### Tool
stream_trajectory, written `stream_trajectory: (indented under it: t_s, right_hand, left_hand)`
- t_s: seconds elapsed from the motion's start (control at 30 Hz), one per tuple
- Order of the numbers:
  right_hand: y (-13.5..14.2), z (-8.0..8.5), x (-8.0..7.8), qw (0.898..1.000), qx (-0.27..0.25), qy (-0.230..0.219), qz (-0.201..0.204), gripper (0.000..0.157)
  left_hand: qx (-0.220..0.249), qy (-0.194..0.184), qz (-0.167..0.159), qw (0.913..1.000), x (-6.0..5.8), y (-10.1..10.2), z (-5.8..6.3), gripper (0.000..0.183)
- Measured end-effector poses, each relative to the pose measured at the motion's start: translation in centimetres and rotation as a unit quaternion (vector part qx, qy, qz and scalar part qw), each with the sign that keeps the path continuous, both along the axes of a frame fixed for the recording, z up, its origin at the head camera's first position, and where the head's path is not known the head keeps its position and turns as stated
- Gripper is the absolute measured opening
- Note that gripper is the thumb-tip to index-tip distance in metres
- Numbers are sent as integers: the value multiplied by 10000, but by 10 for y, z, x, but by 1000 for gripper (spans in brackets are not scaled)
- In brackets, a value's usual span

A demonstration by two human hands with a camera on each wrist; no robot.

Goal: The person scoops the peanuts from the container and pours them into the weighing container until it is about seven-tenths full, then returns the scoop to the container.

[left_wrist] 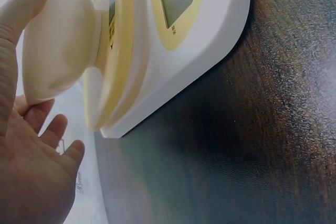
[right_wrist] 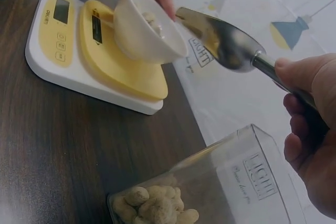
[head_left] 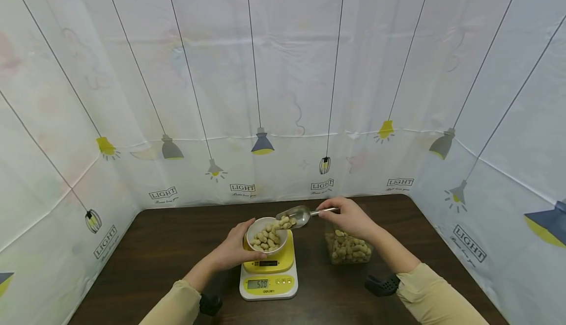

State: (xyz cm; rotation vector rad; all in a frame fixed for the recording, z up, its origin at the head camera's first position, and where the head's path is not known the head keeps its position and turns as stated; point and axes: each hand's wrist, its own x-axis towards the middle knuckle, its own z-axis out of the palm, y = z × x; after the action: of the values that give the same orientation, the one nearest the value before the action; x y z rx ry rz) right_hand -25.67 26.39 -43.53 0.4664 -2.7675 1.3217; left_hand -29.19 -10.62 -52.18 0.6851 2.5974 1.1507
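My left hand (head_left: pixel 233 249) holds a small white bowl (right_wrist: pixel 137 38) at its rim, thumb on one side and fingertips on the other. Peanuts in their shells (head_left: pixel 265 238) lie inside it. The bowl is on the yellow platform of a white kitchen scale (head_left: pixel 289 258), whose display (head_left: pixel 258 284) reads 50.0. My right hand (head_left: pixel 349 217) grips the handle of a metal scoop (right_wrist: pixel 231 43). Tilted toward the bowl, the scoop has its front edge right over the rim, with several peanuts (head_left: pixel 287 223) at its mouth.
A clear plastic container (right_wrist: pixel 212 169) partly filled with peanuts (head_left: pixel 349 250) stands right of the scale, below my right forearm. The dark wooden table (head_left: pixel 177 236) is enclosed by a white curtain (head_left: pixel 292 94) printed with lamps at the back and sides.
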Motion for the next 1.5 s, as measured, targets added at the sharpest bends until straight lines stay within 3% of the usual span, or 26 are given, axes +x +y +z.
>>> stream_trajectory:
  t_s: [0.27, 0.63, 1.1, 1.5]
  right_hand:
    - [-7, 5, -1, 9994, 328, 80, 101, 17]
    - [-10, 12, 1, 9983, 555, 179, -83, 19]
    - [-11, 14, 3, 9988, 399, 217, -181, 19]
    - [13, 18, 15, 9990, 139, 242, -339, 31]
  left_hand:
    - [5, -41, 23, 10000, 0, 1, 1, 114]
    - [53, -21, -15, 10000, 1, 0, 2, 113]
    - [-4, -16, -38, 10000, 0, 1, -1, 114]
    - [133, -13, -17, 9999, 2, 0, -2, 113]
